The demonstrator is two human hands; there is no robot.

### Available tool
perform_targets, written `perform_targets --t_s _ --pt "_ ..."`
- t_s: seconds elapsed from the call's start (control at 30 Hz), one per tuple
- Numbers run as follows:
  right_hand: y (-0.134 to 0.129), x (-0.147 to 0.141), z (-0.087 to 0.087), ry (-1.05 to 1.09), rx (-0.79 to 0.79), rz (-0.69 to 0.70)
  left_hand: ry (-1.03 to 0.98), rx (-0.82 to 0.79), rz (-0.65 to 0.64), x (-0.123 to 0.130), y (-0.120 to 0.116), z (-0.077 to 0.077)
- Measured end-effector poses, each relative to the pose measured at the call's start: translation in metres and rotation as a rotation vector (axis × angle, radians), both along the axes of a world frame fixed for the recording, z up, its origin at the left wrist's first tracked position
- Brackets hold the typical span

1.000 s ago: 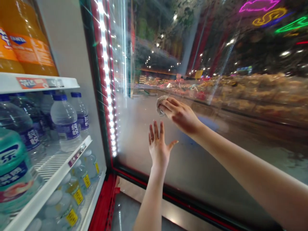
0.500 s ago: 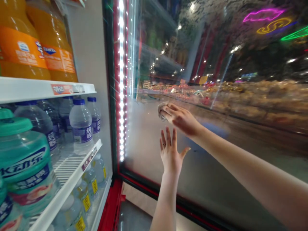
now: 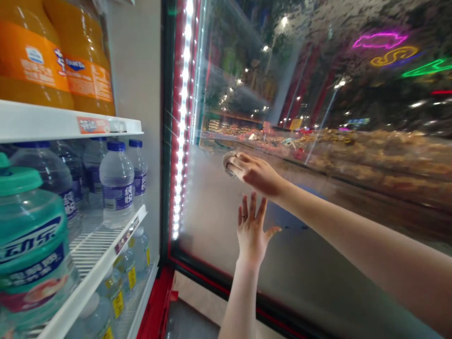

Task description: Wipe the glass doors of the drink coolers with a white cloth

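My right hand (image 3: 256, 172) presses a crumpled greyish cloth (image 3: 230, 165) to the inner face of a glass door (image 3: 300, 254). Its fingers are bent over the cloth, hiding part of it. Just below, my left hand (image 3: 252, 230) is spread against the same pane, holding nothing, with a ring on one finger. Mist clouds the lower glass, while the upper part shows streaks and droplets. A strip of white lights (image 3: 182, 122) runs along the door's hinge side.
Left of the door, cooler shelves (image 3: 130, 126) hold orange soda bottles (image 3: 86, 66), water bottles (image 3: 116, 183) and a large teal-capped bottle (image 3: 33, 249). Smaller bottles with yellow tags (image 3: 118, 292) stand below. A red frame edge (image 3: 155, 301) borders the opening. Neon shapes (image 3: 381, 41) show through the glass.
My right hand and the cloth have shifted slightly left across the glass. My left hand sits a little lower in view, still spread. The camera view has moved slightly.
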State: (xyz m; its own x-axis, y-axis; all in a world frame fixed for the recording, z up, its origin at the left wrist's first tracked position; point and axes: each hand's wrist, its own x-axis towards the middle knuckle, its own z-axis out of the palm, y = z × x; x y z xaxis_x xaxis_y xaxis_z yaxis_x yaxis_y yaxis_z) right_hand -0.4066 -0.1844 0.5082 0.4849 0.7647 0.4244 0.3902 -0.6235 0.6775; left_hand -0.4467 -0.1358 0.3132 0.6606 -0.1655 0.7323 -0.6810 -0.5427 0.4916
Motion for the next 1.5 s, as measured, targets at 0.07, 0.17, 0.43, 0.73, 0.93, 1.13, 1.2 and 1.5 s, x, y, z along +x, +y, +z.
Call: perform_targets --t_s 0.07,0.17,0.43,0.73,0.93,1.13,1.2,1.5 --pt "-0.013 -0.005 0.001 -0.013 0.022 0.010 -0.022 -0.013 -0.025 0.004 0.007 -0.003" --pt "-0.020 -0.005 0.019 -0.079 0.119 0.016 -0.011 -0.077 0.051 0.011 0.016 -0.006" --pt "0.043 0.025 0.012 -0.006 0.180 -0.016 0.094 -0.121 0.164 0.008 0.017 -0.001" --pt "0.023 0.018 0.017 -0.056 0.192 -0.014 0.129 -0.141 0.174 0.005 0.015 0.003" --pt "0.074 0.043 -0.006 0.042 0.181 -0.074 0.119 -0.144 0.146 0.010 0.011 -0.005" --pt "0.041 0.023 -0.006 0.018 0.112 -0.009 0.048 -0.127 0.093 0.015 0.026 -0.008" --pt "0.037 0.029 0.006 -0.039 0.141 0.017 0.062 -0.135 0.122 0.017 0.033 -0.006" --pt "0.091 0.068 -0.005 0.055 0.145 0.046 0.201 -0.186 0.204 0.016 0.034 -0.004"
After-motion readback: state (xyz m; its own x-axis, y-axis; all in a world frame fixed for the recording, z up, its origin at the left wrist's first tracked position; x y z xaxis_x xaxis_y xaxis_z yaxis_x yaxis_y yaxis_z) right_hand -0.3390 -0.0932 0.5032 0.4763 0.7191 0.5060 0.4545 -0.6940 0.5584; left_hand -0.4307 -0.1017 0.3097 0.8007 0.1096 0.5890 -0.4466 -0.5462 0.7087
